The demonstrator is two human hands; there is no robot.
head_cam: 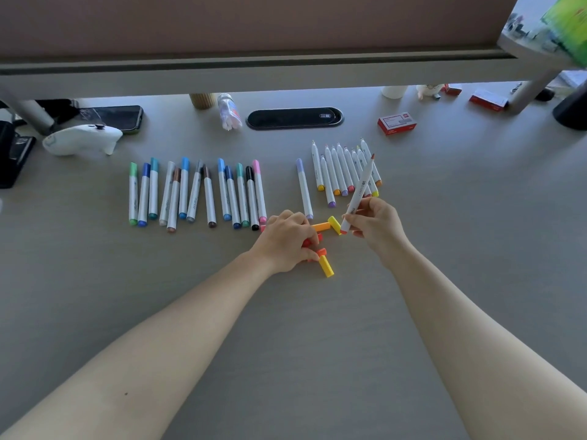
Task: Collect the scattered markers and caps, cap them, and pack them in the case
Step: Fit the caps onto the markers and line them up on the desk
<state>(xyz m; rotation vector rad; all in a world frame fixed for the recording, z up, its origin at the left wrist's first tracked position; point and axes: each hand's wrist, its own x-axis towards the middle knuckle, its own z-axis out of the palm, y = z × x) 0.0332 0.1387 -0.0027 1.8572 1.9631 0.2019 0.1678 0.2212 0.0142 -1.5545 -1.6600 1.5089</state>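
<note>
My right hand [374, 223] grips an uncapped white marker [360, 188] with an orange-red tip pointing up and away. My left hand [286, 242] lies over a cluster of loose caps, fingers curled round a red cap [313, 241]. Around it lie an orange cap [320, 227], a yellow cap [335, 224], an orange-red cap [321, 251] and another yellow cap [326, 266]. A row of capped markers [197, 192] lies at the left. One lilac capped marker [304, 188] lies alone. Several uncapped markers [344, 169] lie at the right. No case is in view.
On the grey desk [286, 344] at the back lie a white controller [82, 139], a phone [120, 117], a plastic bottle [228, 111], a black cable hatch [295, 118] and a red box [397, 123]. A shelf [254, 68] overhangs the far edge.
</note>
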